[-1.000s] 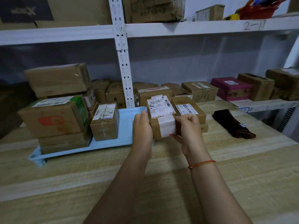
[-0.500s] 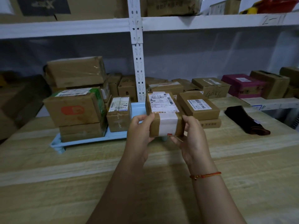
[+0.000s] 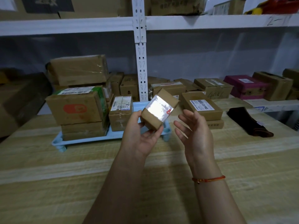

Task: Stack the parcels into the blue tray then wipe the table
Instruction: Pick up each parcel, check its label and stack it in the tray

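Note:
My left hand point(image 3: 142, 138) holds a small brown parcel point(image 3: 159, 108) with a shiny tape band, tilted in the air over the right end of the blue tray point(image 3: 87, 140). My right hand point(image 3: 194, 131) hovers open just right of the parcel, not touching it. The tray carries a stack of large boxes point(image 3: 77, 109) at its left and a smaller labelled box point(image 3: 120, 113) beside them. Two flat parcels point(image 3: 203, 109) lie stacked on the table right of the tray. A dark brown cloth point(image 3: 249, 122) lies further right.
The wooden table point(image 3: 64, 175) stretches toward me. Behind it a white shelf rack point(image 3: 140, 65) holds several cardboard boxes and a magenta box point(image 3: 244, 86). A white ledge point(image 3: 275, 105) sits at the right. Dark boxes stand at the far left.
My right hand let go of the small parcel and opened. My left hand lifted and turned the parcel, so its label no longer faces me.

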The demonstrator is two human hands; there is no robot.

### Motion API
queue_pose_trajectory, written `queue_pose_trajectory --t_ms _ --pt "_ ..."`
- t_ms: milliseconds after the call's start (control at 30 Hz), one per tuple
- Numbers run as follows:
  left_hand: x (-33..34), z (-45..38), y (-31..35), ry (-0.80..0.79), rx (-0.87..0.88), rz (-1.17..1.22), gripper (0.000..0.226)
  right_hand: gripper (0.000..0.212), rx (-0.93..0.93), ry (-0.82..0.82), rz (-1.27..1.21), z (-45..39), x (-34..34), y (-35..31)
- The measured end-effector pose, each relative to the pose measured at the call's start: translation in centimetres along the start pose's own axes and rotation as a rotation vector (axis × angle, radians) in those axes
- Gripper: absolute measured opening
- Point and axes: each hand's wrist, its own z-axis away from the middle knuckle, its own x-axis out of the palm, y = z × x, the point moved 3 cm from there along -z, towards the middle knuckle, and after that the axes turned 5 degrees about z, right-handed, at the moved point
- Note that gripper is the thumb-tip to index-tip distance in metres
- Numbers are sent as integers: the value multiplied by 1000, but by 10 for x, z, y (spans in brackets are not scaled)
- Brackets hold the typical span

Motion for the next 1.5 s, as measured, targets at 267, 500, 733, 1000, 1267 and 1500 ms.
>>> queue_pose_trajectory --t_ms 267,500,733,1000,1267,1500 --pt "-5 -11 -8 -70 -77 -18 28 36 75 -38 -12 -7 -2 5" --pt "-17 -25 -20 -82 -159 11 39 41 206 -168 -13 -7 6 11" --pt "-28 -34 -26 -64 -196 -22 48 29 232 -214 44 -11 9 13" --pt "-33 -42 -24 -17 -211 -167 46 17 143 -233 39 -20 11 19" --pt "-37 -43 -2 141 157 -474 14 58 106 -177 144 -25 5 30" --pt "-6 -15 11 -62 472 -805 20 91 -64 -253 395 -23 7 34"
